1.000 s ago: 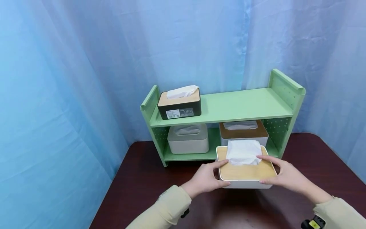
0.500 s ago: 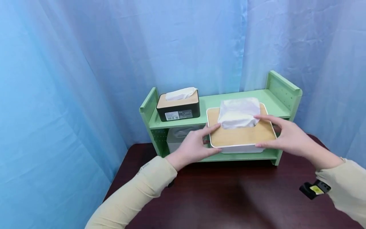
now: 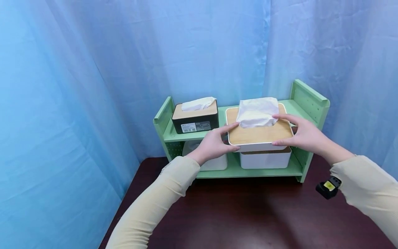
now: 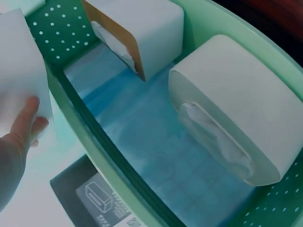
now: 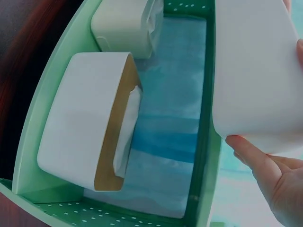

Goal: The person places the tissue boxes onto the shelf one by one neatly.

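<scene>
Both hands hold a white tissue box (image 3: 261, 135) with a light wood lid and a white tissue sticking out. My left hand (image 3: 214, 143) grips its left end, thumb at the lower front. At its right end my right hand (image 3: 306, 136) grips it, one finger by the tissue. In the head view the box overlaps the front of the upper board of a green two-tier shelf (image 3: 311, 100), right of a black tissue box (image 3: 196, 126). The right wrist view shows the held box's plain white side (image 5: 260, 71) close along the shelf edge.
On the lower tier stand a pale grey tissue box (image 4: 236, 94) at left and a white tissue box with a brown wood lid (image 5: 85, 118) at right. The shelf stands on a dark red-brown table (image 3: 236, 211), in front of a blue curtain (image 3: 217, 48).
Both hands have lifted the wood-lidded tissue box from low in front of the shelf up to the upper board, slightly leftward. The box on the lower right shows again beneath it.
</scene>
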A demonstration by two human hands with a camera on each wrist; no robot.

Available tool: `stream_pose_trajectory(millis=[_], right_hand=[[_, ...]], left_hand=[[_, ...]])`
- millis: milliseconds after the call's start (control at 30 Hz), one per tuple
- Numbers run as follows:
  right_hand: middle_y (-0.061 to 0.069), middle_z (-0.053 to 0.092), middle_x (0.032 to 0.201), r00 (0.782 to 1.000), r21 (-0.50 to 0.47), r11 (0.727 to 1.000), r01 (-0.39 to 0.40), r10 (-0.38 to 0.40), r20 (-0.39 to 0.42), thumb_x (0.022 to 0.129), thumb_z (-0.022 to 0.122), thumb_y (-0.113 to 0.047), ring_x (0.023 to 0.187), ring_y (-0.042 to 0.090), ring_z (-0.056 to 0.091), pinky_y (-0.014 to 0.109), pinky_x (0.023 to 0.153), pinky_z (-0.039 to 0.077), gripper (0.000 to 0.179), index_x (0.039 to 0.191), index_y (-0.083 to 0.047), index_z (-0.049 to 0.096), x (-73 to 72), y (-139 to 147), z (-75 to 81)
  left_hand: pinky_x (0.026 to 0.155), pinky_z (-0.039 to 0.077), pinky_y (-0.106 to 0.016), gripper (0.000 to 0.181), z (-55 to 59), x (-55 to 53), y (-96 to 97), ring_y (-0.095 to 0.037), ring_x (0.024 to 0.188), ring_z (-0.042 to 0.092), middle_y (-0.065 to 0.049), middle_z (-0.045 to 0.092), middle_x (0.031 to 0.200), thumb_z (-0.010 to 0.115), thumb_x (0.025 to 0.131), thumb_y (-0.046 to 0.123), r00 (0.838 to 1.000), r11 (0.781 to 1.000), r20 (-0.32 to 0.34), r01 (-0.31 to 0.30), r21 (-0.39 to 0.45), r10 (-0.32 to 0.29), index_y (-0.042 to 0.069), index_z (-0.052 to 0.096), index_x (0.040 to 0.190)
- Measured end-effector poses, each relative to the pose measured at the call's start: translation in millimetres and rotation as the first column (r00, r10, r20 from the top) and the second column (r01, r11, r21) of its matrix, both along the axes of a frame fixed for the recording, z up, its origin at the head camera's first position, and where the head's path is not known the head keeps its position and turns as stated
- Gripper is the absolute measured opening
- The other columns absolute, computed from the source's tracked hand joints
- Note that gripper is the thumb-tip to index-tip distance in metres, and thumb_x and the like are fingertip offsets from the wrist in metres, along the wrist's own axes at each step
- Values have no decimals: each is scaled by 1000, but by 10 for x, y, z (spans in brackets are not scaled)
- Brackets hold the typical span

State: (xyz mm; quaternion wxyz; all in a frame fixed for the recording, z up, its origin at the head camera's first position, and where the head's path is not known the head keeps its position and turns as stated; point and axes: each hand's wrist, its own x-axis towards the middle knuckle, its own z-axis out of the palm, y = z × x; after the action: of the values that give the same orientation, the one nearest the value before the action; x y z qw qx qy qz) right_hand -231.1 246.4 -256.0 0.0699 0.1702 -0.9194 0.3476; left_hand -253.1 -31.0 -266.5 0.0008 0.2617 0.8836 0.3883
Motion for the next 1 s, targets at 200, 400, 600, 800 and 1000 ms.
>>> stream_pose_trajectory(millis=[200, 400, 600, 800, 1000], right_hand=[[24, 27, 151, 998, -6, 1000, -7, 7, 61, 76, 79, -30, 126, 43, 39, 56, 92, 41, 84, 146, -11, 36, -112, 5, -19], [24, 20, 153, 990, 16, 1000, -11, 9, 144, 80, 75, -35, 125, 48, 40, 46, 83, 49, 84, 149, -17, 30, -209, 25, 74], [25, 1, 156, 943, -35, 996, -86, 93, 319, 87, 68, -34, 135, 52, 20, 50, 87, 50, 84, 152, -16, 20, -302, 48, 182], [25, -7, 155, 888, -75, 986, -146, 164, 429, 91, 61, -33, 137, 52, 10, 55, 90, 48, 81, 153, -14, 12, -404, 77, 287], [30, 1, 153, 887, -75, 989, -127, 147, 438, 92, 60, -31, 136, 51, 17, 53, 88, 49, 78, 151, -7, 16, -454, 110, 280]], left_hand=[[98, 45, -31, 73, -40, -128, 13, -18, 128, 49, 0, 43, 147, 78, 79, 20, 999, 1000, 49, 11, 24, -12, 29, 44, 143], [101, 43, -29, 71, 40, -200, -6, -18, 130, 47, 0, 41, 148, 75, 82, 25, 997, 1000, 77, 27, 11, -28, 29, 41, 144], [103, 40, -29, 68, 133, -251, -41, -20, 130, 48, -1, 38, 150, 70, 86, 30, 991, 997, 120, 63, -48, -57, 28, 38, 146], [94, 47, -28, 62, 171, -306, -74, -19, 120, 57, -7, 40, 149, 66, 88, 32, 979, 998, 195, 60, -12, -56, 31, 40, 145], [86, 53, -30, 60, 138, -318, -37, -22, 124, 53, -11, 35, 152, 64, 90, 28, 948, 994, 310, 36, 101, -66, 28, 40, 145]])
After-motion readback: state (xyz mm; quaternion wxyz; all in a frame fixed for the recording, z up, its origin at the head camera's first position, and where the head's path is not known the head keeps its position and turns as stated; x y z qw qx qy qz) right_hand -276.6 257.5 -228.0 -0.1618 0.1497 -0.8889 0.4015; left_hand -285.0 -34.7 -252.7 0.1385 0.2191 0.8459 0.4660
